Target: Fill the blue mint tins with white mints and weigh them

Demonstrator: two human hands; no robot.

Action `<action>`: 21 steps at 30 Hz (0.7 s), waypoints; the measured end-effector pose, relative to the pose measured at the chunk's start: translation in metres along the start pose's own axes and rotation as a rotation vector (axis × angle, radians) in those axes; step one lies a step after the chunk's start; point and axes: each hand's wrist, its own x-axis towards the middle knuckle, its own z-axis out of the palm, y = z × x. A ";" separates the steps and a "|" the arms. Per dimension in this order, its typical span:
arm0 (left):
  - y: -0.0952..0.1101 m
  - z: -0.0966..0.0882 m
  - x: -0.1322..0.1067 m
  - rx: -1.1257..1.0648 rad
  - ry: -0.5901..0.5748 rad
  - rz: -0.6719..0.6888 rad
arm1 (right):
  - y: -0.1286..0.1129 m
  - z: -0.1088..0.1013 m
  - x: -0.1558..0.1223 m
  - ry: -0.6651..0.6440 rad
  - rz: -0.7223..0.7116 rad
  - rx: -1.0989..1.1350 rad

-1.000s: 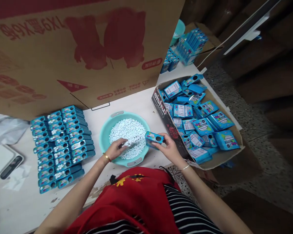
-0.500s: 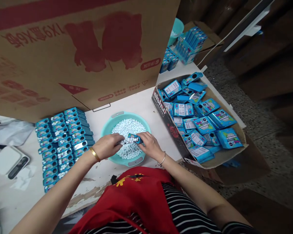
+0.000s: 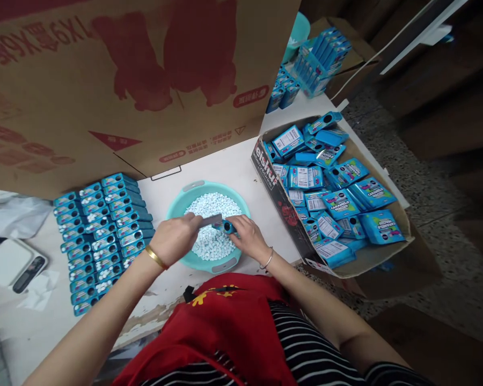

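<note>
Over the turquoise basin (image 3: 176,206) of small white candies (image 3: 215,246), both my hands are at work. My left hand (image 3: 179,236) is closed round a flat grey tool (image 3: 210,220), perhaps a small scoop. Its far end lies close to a little blue candy box (image 3: 225,226) with a dark round spot at its end. My right hand (image 3: 247,236) grips this box from the right, its fingers hiding part of it. On the left, rows of blue candy boxes (image 3: 104,230) stand packed together, several topped with white candies.
To the right, an open carton (image 3: 282,198) is heaped with blue boxes (image 3: 340,203). A tall cardboard box (image 3: 145,118) walls off the back. At far left sits a white scale (image 3: 12,262) beside crumpled paper (image 3: 40,289). More boxes (image 3: 320,59) stand at the back right.
The candies between my hands no longer show there; the flat grey tool is now visible in my left hand. The small box has turned, showing its dark round spot. The view has shifted slightly.
</note>
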 end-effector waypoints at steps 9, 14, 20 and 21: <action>-0.022 0.150 0.049 -0.276 -0.052 -0.063 | 0.017 -0.025 -0.012 0.248 0.220 0.121; 0.004 0.175 0.036 -0.477 -0.104 0.041 | 0.018 -0.027 -0.016 0.312 0.285 0.185; -0.005 0.159 0.017 -0.708 -0.120 0.123 | 0.018 -0.024 -0.017 0.313 0.272 0.216; -0.009 0.152 0.012 -0.727 -0.110 0.123 | 0.018 -0.023 -0.017 0.314 0.265 0.209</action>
